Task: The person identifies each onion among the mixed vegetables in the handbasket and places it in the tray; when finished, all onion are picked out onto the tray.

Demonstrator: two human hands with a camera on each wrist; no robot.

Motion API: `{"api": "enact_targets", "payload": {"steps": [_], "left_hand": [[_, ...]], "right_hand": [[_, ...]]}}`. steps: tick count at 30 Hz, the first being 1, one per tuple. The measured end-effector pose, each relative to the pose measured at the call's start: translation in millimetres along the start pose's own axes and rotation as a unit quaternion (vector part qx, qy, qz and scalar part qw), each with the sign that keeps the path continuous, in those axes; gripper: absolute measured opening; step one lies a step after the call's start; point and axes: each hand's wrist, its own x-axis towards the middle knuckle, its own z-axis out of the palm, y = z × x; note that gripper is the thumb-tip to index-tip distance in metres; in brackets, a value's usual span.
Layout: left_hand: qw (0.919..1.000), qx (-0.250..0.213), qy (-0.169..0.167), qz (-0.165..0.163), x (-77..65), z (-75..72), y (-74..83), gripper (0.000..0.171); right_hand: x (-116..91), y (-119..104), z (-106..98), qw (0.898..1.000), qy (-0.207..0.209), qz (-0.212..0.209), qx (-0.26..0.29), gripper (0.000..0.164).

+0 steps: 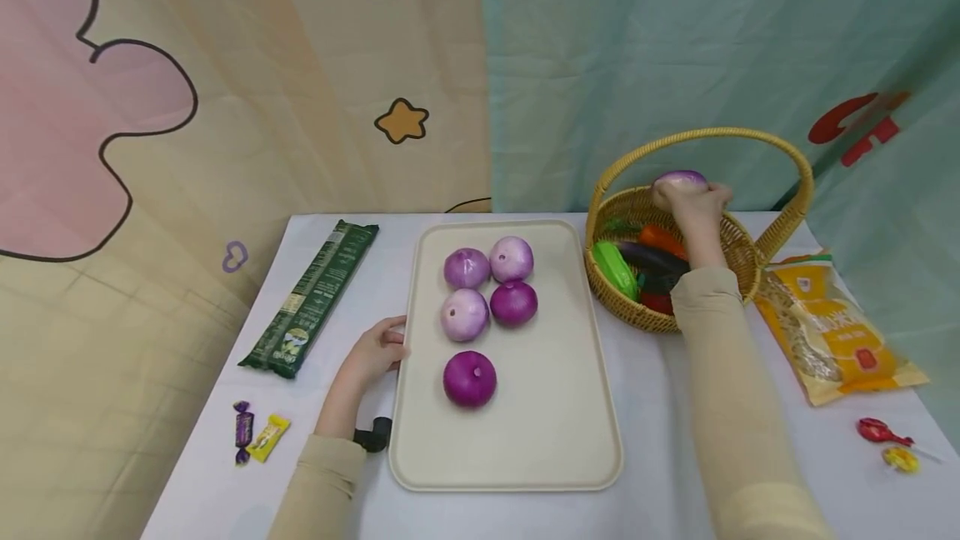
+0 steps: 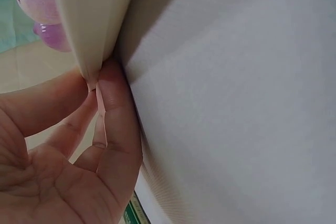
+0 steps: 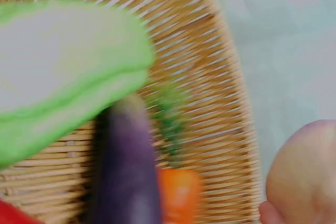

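My left hand [image 1: 375,350] pinches the left rim of a cream tray [image 1: 555,407]; in the left wrist view the thumb and fingers [image 2: 115,129] meet at the tray's edge. Several purple onions [image 1: 469,379] sit on the tray, most of them grouped toward its far left. Over the far side of a wicker basket [image 1: 637,319], my right hand [image 1: 697,205] grips another onion [image 1: 682,178]. In the right wrist view that onion [image 3: 307,177] shows only partly at the right edge. Inside the basket lie an eggplant [image 3: 128,166], a green vegetable [image 1: 615,269] and an orange carrot [image 1: 662,240].
The basket's tall handle [image 1: 697,133] arches above the right hand. A yellow bag [image 1: 843,327] and lollipops [image 1: 888,432] lie at the right. To the left are a long green packet [image 1: 315,298] and two wrapped candies [image 1: 243,432]. A curtain hangs behind the table.
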Motion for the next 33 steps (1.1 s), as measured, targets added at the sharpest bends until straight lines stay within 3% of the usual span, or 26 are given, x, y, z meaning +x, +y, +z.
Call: {"api": "enact_targets", "payload": {"steps": [2, 3, 5, 9, 15, 19, 26, 33], "left_hand": [[1.0, 0.003, -0.001, -0.001, -0.4, -1.0, 0.4, 0.056], [1.0, 0.004, 0.0, -0.001, -0.6, -1.3, 0.6, 0.056], [1.0, 0.008, 0.0, 0.0, -0.6, -1.8, 0.5, 0.056], [1.0, 0.009, -0.001, 0.001, 0.5, -2.2, 0.5, 0.056], [0.9998, 0.014, -0.007, 0.009, 2.9, -3.4, 3.4, 0.056], [0.9997, 0.02, -0.009, 0.01, 3.4, -4.6, 6.6, 0.057], [0.9996, 0.027, -0.01, -0.001, 4.5, -3.2, 8.9, 0.056], [0.9997, 0.025, -0.008, -0.001, 7.0, -1.0, 12.1, 0.057]], "right_hand": [[-12.6, -2.4, -1.9, 0.999, -0.017, -0.015, -0.05, 0.086], [-20.3, -2.3, -3.0, 0.989, -0.013, -0.038, -0.145, 0.097], [-36.9, -1.1, -5.5, 0.973, -0.031, -0.066, -0.221, 0.102], [-78.4, 9.8, -8.3, 0.949, -0.074, -0.105, -0.286, 0.102], [-142.2, 43.8, -0.7, 0.936, -0.169, -0.115, -0.287, 0.094], [-166.5, 71.9, 12.0, 0.928, -0.226, -0.127, -0.269, 0.085], [-183.6, 123.3, 33.6, 0.904, -0.303, -0.139, -0.267, 0.078], [-187.7, 154.7, 48.7, 0.894, -0.288, -0.137, -0.314, 0.076]]}}
